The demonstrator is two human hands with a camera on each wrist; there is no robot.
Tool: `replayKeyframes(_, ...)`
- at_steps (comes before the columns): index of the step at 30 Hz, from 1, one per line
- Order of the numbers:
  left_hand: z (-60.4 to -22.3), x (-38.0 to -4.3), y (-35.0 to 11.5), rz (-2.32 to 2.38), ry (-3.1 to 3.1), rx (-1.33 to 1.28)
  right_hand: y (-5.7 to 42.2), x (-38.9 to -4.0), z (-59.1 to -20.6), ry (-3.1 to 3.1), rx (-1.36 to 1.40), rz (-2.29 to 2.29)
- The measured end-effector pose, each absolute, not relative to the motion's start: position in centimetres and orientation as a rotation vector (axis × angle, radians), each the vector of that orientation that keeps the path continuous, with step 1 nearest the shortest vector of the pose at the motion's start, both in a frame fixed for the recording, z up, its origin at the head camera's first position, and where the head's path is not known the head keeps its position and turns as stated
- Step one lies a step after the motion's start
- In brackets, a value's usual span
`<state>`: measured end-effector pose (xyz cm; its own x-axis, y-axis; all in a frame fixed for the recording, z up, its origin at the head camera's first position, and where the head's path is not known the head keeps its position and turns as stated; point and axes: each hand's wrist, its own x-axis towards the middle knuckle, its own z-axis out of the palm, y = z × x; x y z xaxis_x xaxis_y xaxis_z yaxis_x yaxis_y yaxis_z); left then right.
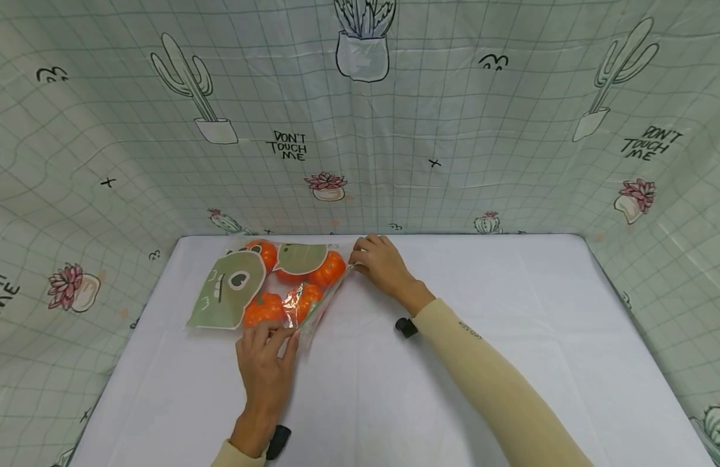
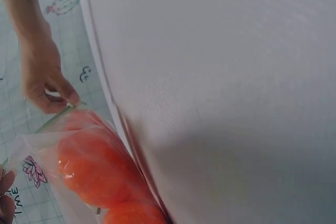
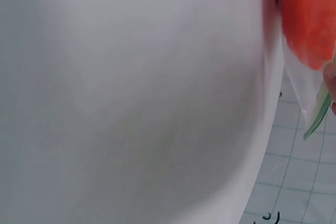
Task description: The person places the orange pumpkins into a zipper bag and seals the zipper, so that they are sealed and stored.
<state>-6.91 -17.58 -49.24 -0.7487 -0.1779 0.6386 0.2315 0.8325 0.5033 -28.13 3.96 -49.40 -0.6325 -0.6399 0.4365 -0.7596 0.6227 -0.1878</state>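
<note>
A clear plastic zip bag [image 1: 227, 301] with a green cartoon face printed on it lies near the table's far left. Inside it are several shiny orange, lobed pumpkin-like pieces [image 1: 264, 310]. My left hand [image 1: 265, 370] pinches the near end of the bag's open-side edge. At the far end of that same edge, the thumb and fingers of my right hand [image 1: 385, 267] grip the corner. The left wrist view shows the bag's edge running between both hands, with orange pieces [image 2: 94, 169] behind the film. A green zip strip [image 3: 317, 114] shows beside my right fingertips [image 3: 331, 80] in the right wrist view.
A white cloth covers the table [image 1: 482, 279]. Behind and at both sides hangs a pale green grid curtain [image 1: 407, 117] printed with cacti. Dark wrist devices [image 1: 406, 327] sit at both sleeves.
</note>
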Motion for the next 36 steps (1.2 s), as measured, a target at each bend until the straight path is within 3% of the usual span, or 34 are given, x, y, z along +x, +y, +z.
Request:
replayKeyframes(20, -49.4, -7.0, -17.4, -0.736, -2.273, -0.078, 5.5, -31.6, -48.5, -2.602, 1.061, 0.338)
replayKeyframes(36, -49.9, -7.0, -16.8, -0.709, -2.284, -0.142, 5.5, -32.0, -48.4, -2.644, 0.962, 0.359)
